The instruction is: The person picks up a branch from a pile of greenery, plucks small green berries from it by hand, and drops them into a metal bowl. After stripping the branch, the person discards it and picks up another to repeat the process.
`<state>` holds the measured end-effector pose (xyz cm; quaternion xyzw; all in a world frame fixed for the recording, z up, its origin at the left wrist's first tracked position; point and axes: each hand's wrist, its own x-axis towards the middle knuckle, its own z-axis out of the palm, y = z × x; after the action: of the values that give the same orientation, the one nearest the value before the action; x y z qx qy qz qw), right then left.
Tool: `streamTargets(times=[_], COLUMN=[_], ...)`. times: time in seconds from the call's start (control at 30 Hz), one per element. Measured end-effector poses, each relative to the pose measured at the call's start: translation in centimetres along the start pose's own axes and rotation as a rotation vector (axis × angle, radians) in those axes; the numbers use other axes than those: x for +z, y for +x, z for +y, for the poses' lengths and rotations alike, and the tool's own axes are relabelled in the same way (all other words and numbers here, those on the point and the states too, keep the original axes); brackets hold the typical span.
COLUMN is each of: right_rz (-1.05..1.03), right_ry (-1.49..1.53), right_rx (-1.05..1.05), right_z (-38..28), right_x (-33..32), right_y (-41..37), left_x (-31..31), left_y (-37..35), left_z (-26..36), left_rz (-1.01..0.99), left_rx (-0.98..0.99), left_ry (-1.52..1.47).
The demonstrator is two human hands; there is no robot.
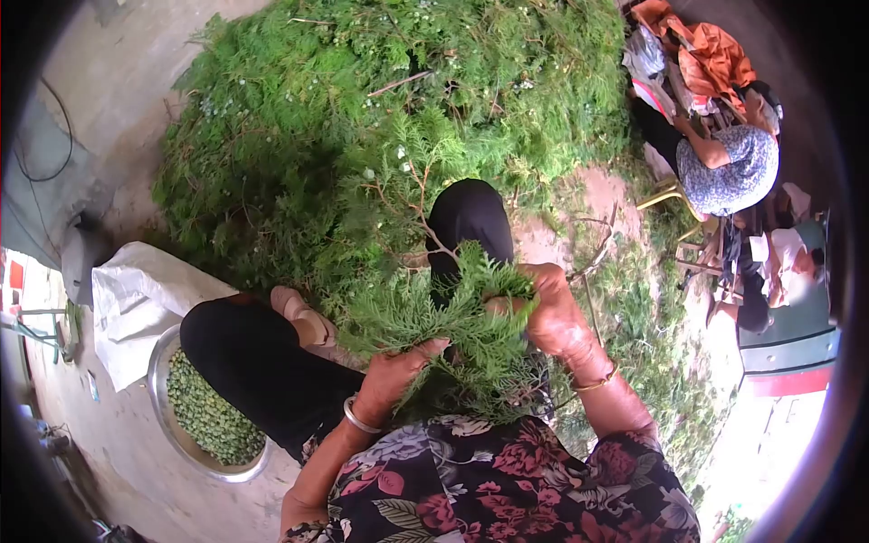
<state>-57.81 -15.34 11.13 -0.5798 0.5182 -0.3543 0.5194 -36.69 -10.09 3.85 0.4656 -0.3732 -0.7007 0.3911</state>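
Note:
A feathery green conifer branch point(453, 317) lies across my lap, between both hands. My left hand point(394, 376), with a silver bangle at the wrist, grips the lower part of the sprig. My right hand point(548, 312), with a gold bangle, is closed on the right end of the same branch. A thin bare twig point(425, 217) of it sticks up toward a big heap of cut green branches point(380, 118) on the ground ahead. My knees in black trousers frame the branch.
A metal bowl point(163, 407) with small green berries stands at lower left, half under my leg. A white sack point(136, 299) lies beside it. A seated person point(724, 163) works at the upper right near orange cloth point(711, 54) and a stool.

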Motion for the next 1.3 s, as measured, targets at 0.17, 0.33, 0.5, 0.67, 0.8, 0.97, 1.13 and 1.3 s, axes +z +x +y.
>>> streamTargets(times=[0.17,0.33,0.5,0.67,0.8,0.97,1.13,1.3], right_rz=[0.036,0.376,0.397,0.380,0.301,0.005,-0.119,-0.232], right_ry=[0.133,0.465,0.604,0.631,0.803,0.574,-0.283,-0.539], right_rx=[-0.006,0.289,0.103,0.071,0.193,0.196,0.094,0.106], right_z=[-0.4,0.2,-0.9,-2.7,-4.3,-8.0,-6.9,-5.4], right_x=[-0.1,-3.0,-5.1,-3.8,-0.2,2.5,1.3,0.6], right_y=[0.1,1.9,2.7,4.5,7.0,6.2,2.5,-0.7], left_x=[0.3,0.5,2.0,3.1,3.2,2.8,2.3,2.5], left_y=[0.1,1.9,1.4,1.4,2.1,1.5,1.3,1.5], left_z=[0.3,-0.1,0.8,0.3,-0.8,0.3,0.5,-0.1], left_rz=[-0.025,-0.039,-0.009,-0.120,-0.214,-0.036,0.055,0.074], left_rx=[0.056,0.608,0.956,0.985,0.980,0.987,0.994,0.929], left_ry=[-0.226,0.399,1.190,1.322,1.252,1.217,1.200,1.251])
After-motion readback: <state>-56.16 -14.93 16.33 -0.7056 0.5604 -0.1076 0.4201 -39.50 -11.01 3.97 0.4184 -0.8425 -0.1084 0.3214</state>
